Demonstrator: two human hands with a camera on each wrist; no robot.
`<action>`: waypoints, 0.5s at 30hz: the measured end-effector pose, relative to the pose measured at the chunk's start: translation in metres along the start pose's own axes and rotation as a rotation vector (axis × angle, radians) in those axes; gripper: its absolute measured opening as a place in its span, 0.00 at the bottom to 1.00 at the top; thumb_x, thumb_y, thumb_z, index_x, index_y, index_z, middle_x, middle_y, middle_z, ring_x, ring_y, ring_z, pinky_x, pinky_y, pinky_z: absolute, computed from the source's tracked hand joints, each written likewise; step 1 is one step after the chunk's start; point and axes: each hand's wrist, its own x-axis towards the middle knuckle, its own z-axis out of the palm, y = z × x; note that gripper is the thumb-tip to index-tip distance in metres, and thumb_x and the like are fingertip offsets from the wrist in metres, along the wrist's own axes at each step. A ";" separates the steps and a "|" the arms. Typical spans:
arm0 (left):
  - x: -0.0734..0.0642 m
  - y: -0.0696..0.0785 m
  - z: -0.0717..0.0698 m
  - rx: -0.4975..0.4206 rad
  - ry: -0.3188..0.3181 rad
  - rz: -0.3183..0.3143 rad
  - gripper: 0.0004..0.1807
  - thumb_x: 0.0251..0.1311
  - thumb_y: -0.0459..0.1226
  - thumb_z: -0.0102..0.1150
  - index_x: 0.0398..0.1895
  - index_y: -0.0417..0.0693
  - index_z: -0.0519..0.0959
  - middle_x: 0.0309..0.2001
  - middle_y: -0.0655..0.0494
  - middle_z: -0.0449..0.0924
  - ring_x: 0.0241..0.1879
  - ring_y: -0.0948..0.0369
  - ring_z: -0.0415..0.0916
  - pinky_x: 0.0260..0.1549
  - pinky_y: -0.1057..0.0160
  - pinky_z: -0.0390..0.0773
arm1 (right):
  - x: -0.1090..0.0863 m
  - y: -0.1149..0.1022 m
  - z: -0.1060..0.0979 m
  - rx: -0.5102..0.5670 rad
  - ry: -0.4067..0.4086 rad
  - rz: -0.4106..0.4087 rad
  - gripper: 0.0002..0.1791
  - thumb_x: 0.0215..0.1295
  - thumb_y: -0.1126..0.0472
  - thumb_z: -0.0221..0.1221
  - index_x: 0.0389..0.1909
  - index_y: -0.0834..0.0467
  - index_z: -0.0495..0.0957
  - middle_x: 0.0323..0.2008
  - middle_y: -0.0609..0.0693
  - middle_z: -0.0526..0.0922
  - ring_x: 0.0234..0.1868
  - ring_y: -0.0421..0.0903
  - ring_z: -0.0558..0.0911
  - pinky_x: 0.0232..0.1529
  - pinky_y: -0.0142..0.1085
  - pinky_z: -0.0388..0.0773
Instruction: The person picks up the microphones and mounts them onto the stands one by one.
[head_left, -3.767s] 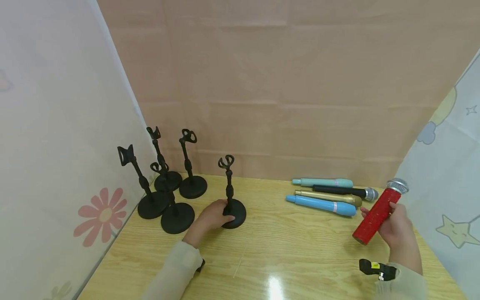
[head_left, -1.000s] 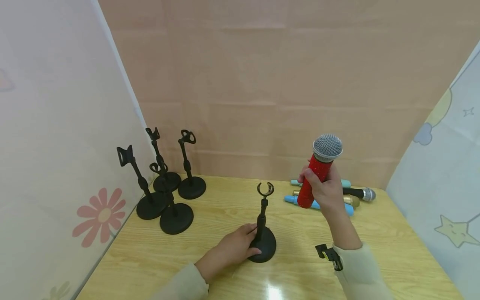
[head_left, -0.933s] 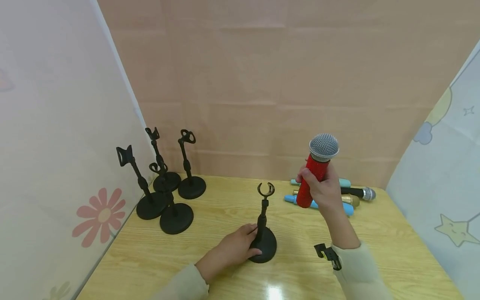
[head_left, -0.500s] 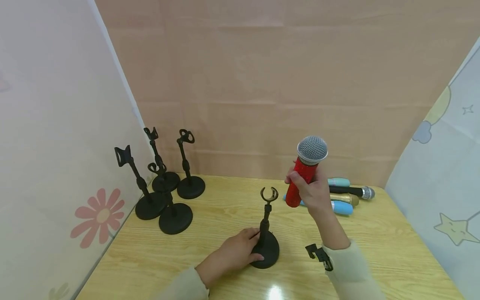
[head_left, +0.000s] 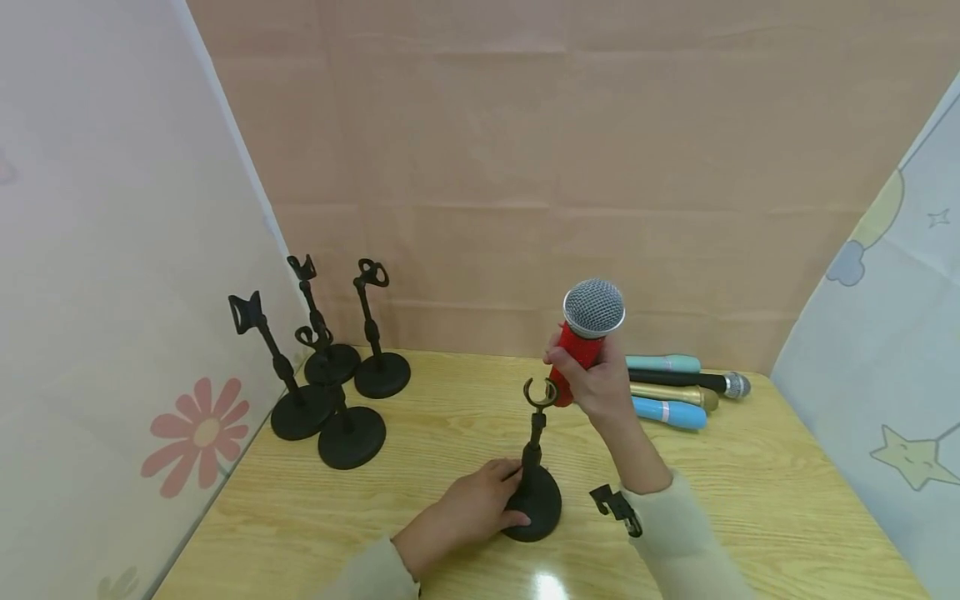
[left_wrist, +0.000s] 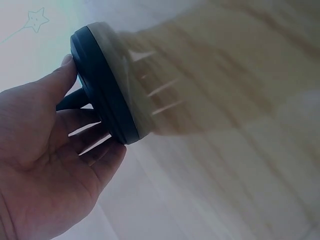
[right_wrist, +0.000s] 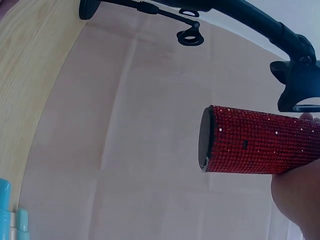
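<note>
A red glittery microphone (head_left: 579, 348) with a silver mesh head is gripped in my right hand (head_left: 602, 387), tilted, head up. Its lower end is right beside the open clip of a black microphone stand (head_left: 538, 417) in the head view; the right wrist view shows the red handle (right_wrist: 260, 142) just apart from the clip (right_wrist: 300, 90). My left hand (head_left: 480, 504) holds that stand by its round base on the table. In the left wrist view the thumb and fingers (left_wrist: 107, 165) lie around the edge of the base (left_wrist: 105, 82).
Several more black stands (head_left: 352, 437) are grouped at the back left. On the right lie a blue microphone (head_left: 678, 414), a gold one (head_left: 675, 393), a black one (head_left: 682, 378) and a mint one (head_left: 667, 362). A brown backdrop (head_left: 480, 167) closes off the table's far edge.
From the right side, the red microphone has come left and up to the stand's clip, its head turning toward the camera. The left hand has brought the stand right and nearer.
</note>
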 end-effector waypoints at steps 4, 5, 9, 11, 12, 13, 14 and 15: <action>0.002 0.000 0.001 0.000 -0.010 -0.010 0.39 0.67 0.62 0.53 0.73 0.48 0.70 0.73 0.56 0.67 0.71 0.60 0.65 0.57 0.64 0.79 | 0.002 0.001 0.004 0.006 -0.032 -0.021 0.15 0.65 0.64 0.68 0.49 0.59 0.75 0.36 0.45 0.82 0.35 0.40 0.80 0.38 0.29 0.79; 0.002 0.001 0.001 0.000 -0.013 -0.013 0.40 0.66 0.63 0.53 0.73 0.49 0.70 0.73 0.57 0.67 0.71 0.60 0.65 0.56 0.64 0.79 | 0.003 0.001 0.004 0.007 -0.037 -0.017 0.16 0.65 0.66 0.67 0.49 0.62 0.74 0.37 0.45 0.82 0.36 0.40 0.80 0.38 0.29 0.79; 0.004 0.002 0.001 -0.001 -0.026 -0.032 0.40 0.65 0.63 0.53 0.74 0.52 0.69 0.73 0.59 0.66 0.71 0.61 0.64 0.54 0.63 0.80 | 0.002 0.001 0.008 0.005 -0.044 0.038 0.19 0.60 0.73 0.67 0.50 0.57 0.75 0.40 0.43 0.83 0.37 0.39 0.81 0.38 0.29 0.80; 0.004 0.002 0.001 0.003 -0.037 -0.041 0.40 0.65 0.64 0.54 0.74 0.53 0.69 0.73 0.59 0.66 0.71 0.61 0.64 0.54 0.63 0.81 | 0.001 0.000 0.009 0.002 -0.053 0.066 0.22 0.60 0.72 0.68 0.51 0.51 0.76 0.41 0.44 0.83 0.37 0.38 0.81 0.36 0.29 0.81; 0.004 0.002 0.001 0.004 -0.041 -0.044 0.40 0.65 0.64 0.54 0.74 0.52 0.69 0.73 0.59 0.66 0.71 0.61 0.64 0.54 0.63 0.81 | 0.000 0.000 0.010 -0.003 -0.055 0.080 0.23 0.60 0.70 0.69 0.52 0.47 0.76 0.42 0.43 0.83 0.36 0.38 0.81 0.35 0.29 0.81; 0.004 0.002 0.001 0.005 -0.045 -0.047 0.40 0.65 0.64 0.54 0.74 0.52 0.69 0.73 0.59 0.66 0.71 0.61 0.64 0.54 0.63 0.81 | -0.001 0.000 0.010 -0.009 -0.063 0.087 0.23 0.61 0.68 0.70 0.53 0.45 0.75 0.42 0.43 0.83 0.36 0.38 0.80 0.35 0.29 0.81; 0.004 0.002 0.002 0.009 -0.048 -0.048 0.40 0.65 0.64 0.53 0.74 0.52 0.70 0.73 0.59 0.66 0.71 0.61 0.64 0.54 0.63 0.81 | -0.002 0.000 0.011 -0.018 -0.067 0.097 0.23 0.62 0.64 0.70 0.53 0.44 0.75 0.43 0.42 0.83 0.36 0.38 0.80 0.34 0.29 0.82; 0.004 0.002 0.003 0.014 -0.049 -0.047 0.40 0.65 0.64 0.53 0.74 0.52 0.70 0.73 0.59 0.66 0.71 0.61 0.64 0.54 0.63 0.81 | -0.003 0.000 0.011 -0.028 -0.070 0.106 0.22 0.62 0.61 0.71 0.54 0.44 0.75 0.43 0.42 0.83 0.37 0.38 0.80 0.34 0.28 0.82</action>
